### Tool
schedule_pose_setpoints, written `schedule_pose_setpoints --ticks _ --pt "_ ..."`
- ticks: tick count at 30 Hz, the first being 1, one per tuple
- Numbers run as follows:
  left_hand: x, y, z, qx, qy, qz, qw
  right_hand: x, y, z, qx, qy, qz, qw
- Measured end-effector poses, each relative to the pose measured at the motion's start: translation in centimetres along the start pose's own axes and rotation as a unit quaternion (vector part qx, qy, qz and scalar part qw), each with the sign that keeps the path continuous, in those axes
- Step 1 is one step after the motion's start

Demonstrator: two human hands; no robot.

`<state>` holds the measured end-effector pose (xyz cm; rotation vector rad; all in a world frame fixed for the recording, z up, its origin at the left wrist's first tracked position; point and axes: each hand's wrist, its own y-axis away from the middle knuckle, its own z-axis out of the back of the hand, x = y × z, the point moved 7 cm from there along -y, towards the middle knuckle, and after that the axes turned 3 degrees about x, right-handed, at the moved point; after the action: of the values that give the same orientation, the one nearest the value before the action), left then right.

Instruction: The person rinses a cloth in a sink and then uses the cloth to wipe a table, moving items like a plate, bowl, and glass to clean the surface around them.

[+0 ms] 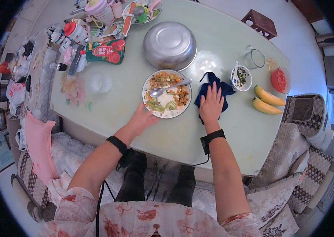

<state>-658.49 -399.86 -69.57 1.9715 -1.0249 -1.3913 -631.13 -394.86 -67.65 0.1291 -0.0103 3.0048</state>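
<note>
My left hand [143, 119] is at the lower left rim of a round plate [167, 114], thumb and fingers about its edge. Cooked diced vegetables and green pieces lie on the plate, with a metal spoon [157, 92] resting across them. My right hand [212, 103] presses flat, fingers spread, on a crumpled dark blue cloth [201, 99] on the table. Just right of the cloth stands a white bowl [249, 86] holding chopped dark green bits and a white spoon [235, 72]. An upturned metal basin [169, 44] sits behind the plate.
At the right are two melon slices [267, 108], a glass bowl of red food [280, 80] and a glass mug [254, 59]. A ketchup pouch [105, 51], jars and another plate [152, 18] crowd the back left. A clear glass [101, 83] stands left. The table edge [167, 158] is close before me.
</note>
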Motion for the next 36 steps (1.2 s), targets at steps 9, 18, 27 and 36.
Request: schedule_pose_setpoints --ticks 9,18,27,36 --pt "-1.1 5.6 6.1 -0.018 -0.011 -0.005 1.000 5.7 15.6 -0.4 0.178 -0.097 0.264 0.943" --pt "-1.6 15.6 15.5 -0.094 -0.033 -0.026 0.995 1.1 8.5 0.4 0.082 -0.022 0.066 0.994" --pt "-0.4 21.4 17.3 -0.155 -0.036 -0.013 0.987 22.1 6.0 -1.0 0.105 -0.112 0.307 0.939" --pt "-1.0 21.2 13.3 -0.133 -0.010 -0.016 0.991 7.4 18.2 0.6 0.148 -0.164 0.307 0.926"
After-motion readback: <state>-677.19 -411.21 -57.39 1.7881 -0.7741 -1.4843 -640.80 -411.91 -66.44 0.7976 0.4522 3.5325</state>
